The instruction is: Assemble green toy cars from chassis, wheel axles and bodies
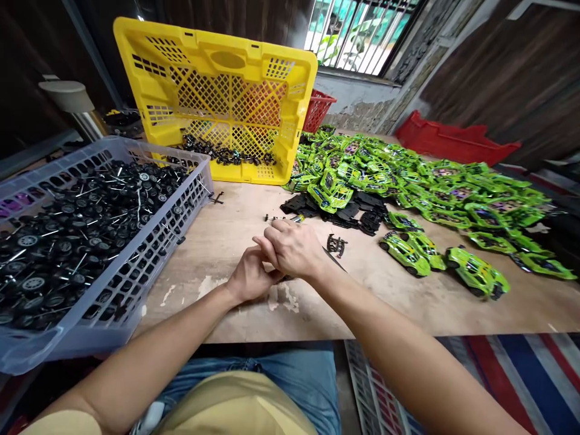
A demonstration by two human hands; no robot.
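Both of my hands meet over the wooden table (217, 241), close to its front edge. My right hand (290, 244) lies on top, its fingers curled down over my left hand (251, 272). The left one is also closed, and its fingers are mostly covered. Whatever sits between them is hidden. A dark flat edge (334, 258) shows below my right wrist. Just past the knuckles lie a small black axle piece (273, 217) and a yellow-tipped item (298, 219). A small dark bracket-like part (336, 244) rests to the right.
Left stands a clear crate (181, 205) of black wheels on axles. A yellow basket (301, 121) tilts up behind it, holding dark parts. Green car shells (376, 169) heap at the back right, beside black chassis plates (348, 208). Several wheeled green cars (475, 272) sit nearer.
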